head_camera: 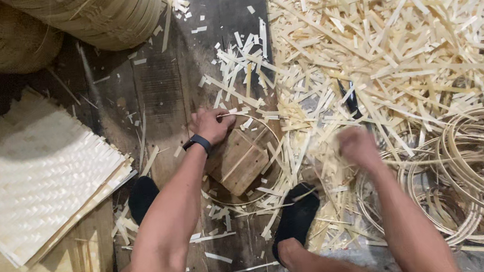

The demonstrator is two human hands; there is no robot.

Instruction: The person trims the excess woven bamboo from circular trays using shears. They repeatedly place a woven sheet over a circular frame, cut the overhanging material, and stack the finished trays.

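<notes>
Left hand (212, 124) on wooden block (237, 161) (ringed by bamboo hoop (269, 177)), right hand (358, 147) blurred.

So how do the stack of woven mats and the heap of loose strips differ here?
The woven mats lie left of the left hand, interlaced into flat square sheets and neatly stacked; the loose strips lie beyond the blurred right hand, unwoven, scattered at all angles. The mats look whole; the strips look cut short and uneven. Both are pale, bamboo-like material.
</notes>
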